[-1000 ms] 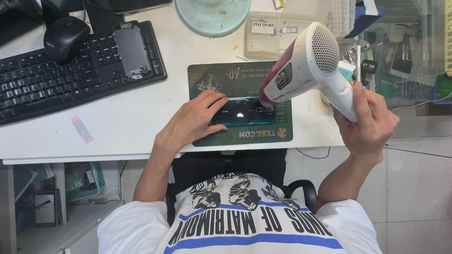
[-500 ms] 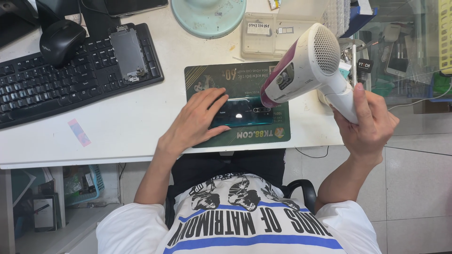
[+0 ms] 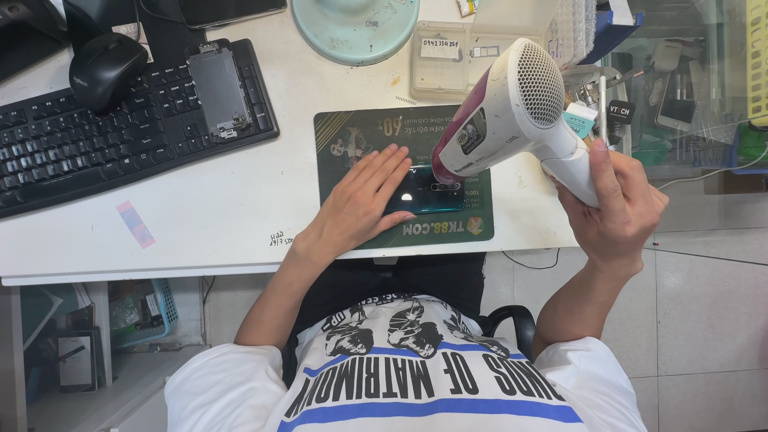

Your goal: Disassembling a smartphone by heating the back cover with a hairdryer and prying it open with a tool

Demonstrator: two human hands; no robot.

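A white worktop (image 3: 208, 216) is filling the upper half of the view, with pale floor tiles (image 3: 704, 320) showing to the right and a cluttered shelf (image 3: 88, 328) sitting below its left edge; a dark green mat (image 3: 352, 136) is lying near the front edge, and on it a dark phone (image 3: 432, 196) is resting flat; the left hand (image 3: 364, 204) is lying open, palm down, covering the phone's left end, so most of the phone is staying hidden; the right hand (image 3: 620, 208) is gripping the handle of a white and maroon dryer (image 3: 504, 112), whose nozzle is pointing down at the phone's right end, hiding it; whether nozzle and phone are touching I cannot tell; a black keyboard (image 3: 88, 152) is running off the left edge, carrying a grey phone frame (image 3: 218, 92); a mouse (image 3: 106, 68) is sitting behind it; a round pale green base (image 3: 356, 28) is being cut off at the top; the bins (image 3: 688, 72) at the right are too jumbled to make out.
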